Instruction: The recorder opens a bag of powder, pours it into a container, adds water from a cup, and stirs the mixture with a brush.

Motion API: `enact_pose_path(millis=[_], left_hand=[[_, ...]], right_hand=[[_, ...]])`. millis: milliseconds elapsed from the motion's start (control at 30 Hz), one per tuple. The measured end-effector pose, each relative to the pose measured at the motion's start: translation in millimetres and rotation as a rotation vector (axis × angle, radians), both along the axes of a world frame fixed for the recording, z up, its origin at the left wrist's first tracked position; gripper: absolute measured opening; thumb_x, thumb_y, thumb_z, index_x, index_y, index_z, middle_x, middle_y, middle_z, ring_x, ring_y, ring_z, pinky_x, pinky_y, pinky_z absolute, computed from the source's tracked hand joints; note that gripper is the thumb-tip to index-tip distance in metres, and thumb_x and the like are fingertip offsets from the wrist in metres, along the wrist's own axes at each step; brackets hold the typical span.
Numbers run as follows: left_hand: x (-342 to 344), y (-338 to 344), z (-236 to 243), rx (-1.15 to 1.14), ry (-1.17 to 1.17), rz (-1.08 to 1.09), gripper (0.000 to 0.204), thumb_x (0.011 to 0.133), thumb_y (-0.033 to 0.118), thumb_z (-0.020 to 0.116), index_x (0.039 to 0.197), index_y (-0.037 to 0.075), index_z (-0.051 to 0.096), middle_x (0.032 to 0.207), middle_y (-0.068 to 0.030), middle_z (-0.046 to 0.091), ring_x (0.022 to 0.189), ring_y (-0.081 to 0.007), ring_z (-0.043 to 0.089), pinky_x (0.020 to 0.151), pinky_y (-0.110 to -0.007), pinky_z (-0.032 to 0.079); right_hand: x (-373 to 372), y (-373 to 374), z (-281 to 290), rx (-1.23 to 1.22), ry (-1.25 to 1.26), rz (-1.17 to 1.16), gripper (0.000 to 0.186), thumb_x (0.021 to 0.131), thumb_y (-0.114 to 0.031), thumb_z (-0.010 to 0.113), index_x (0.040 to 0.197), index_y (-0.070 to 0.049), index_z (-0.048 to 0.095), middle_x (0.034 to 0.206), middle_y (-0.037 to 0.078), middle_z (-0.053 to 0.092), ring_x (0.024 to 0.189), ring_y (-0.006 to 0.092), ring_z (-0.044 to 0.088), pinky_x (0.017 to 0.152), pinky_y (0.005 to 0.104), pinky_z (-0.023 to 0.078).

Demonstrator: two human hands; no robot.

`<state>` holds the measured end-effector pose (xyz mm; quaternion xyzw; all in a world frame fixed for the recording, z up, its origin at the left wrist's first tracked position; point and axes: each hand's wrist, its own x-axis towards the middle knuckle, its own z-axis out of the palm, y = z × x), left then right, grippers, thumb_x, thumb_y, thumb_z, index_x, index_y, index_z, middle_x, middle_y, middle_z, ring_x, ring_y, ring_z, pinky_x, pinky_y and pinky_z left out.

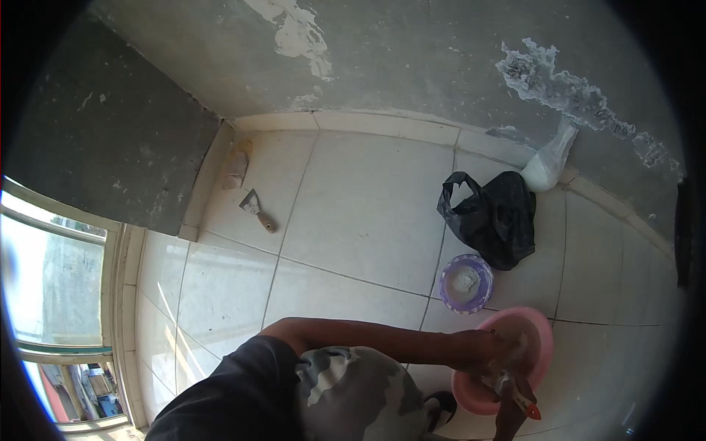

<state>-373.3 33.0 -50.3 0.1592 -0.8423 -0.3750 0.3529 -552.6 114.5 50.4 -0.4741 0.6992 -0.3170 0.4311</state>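
Observation:
A pink basin (546,334) stands on the tiled floor at the lower right, with cloudy liquid inside. My left arm reaches across to it, and my left hand (485,349) is low over the basin; its fingers are too small and blurred to make out. My right hand (515,404) comes up from the lower edge at the basin's near rim. It grips an orange-handled tool (526,407), whose working end points into the basin towards my left hand. What kind of tool it is does not show clearly.
Behind the basin stands a purple bowl (446,283) holding white paste or powder. Beyond it lie a black plastic bag (511,220) and a white bag (546,169) against the wall. A scraper (265,222) rests on the floor at left. The grey wall (412,66) has peeling patches.

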Motion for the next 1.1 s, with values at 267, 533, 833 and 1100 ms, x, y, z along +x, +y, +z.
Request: enact_pose_path(millis=[267, 533, 833, 1100], left_hand=[[41.4, -33.1, 49.5, -0.016, -0.259, 0.078, 0.045, 0.082, 0.022, 0.07, 0.117, -0.002, 0.058, 0.112, -0.0205, 0.063, 0.103, -0.0372, 0.064, 0.09, -0.045, 0.054], [90.6, -43.7, 53.3, 0.208, -0.031, 0.384, 0.034, 0.082, 0.008, 0.071, 0.114, 0.001, 0.06, 0.119, -0.0189, 0.054, 0.112, -0.0391, 0.058, 0.095, -0.044, 0.05], [95.1, -46.2, 39.8, 0.403, -0.085, 0.632, 0.025, 0.082, 0.009, 0.07, 0.103, -0.001, 0.059, 0.103, -0.0215, 0.059, 0.094, -0.0383, 0.063, 0.081, -0.047, 0.053], [105.8, -53.4, 41.1, 0.653, -0.183, 0.643, 0.02, 0.085, 0.014, 0.069, 0.094, -0.003, 0.063, 0.087, -0.0185, 0.069, 0.08, -0.0298, 0.07, 0.074, -0.037, 0.056]], right_hand=[[-38.6, 16.0, -49.2, -0.018, -0.134, -0.164, 0.041, 0.095, -0.029, 0.063, 0.118, 0.004, 0.059, 0.081, 0.012, 0.067, 0.054, 0.0173, 0.062, 0.044, 0.0262, 0.046], [-41.9, 23.2, -51.8, 0.006, -0.127, -0.18, 0.04, 0.095, -0.028, 0.065, 0.121, 0.001, 0.059, 0.097, 0.013, 0.066, 0.062, 0.0181, 0.064, 0.046, 0.0257, 0.049], [-26.6, 13.1, -28.2, -0.027, -0.145, -0.287, 0.036, 0.095, -0.022, 0.064, 0.12, 0.003, 0.058, 0.096, 0.014, 0.066, 0.06, 0.0175, 0.063, 0.046, 0.0264, 0.049], [-22.0, 3.3, -24.2, 0.013, -0.154, -0.335, 0.027, 0.095, -0.011, 0.062, 0.119, 0.002, 0.061, 0.087, 0.01, 0.067, 0.058, 0.0142, 0.062, 0.051, 0.0262, 0.052]])
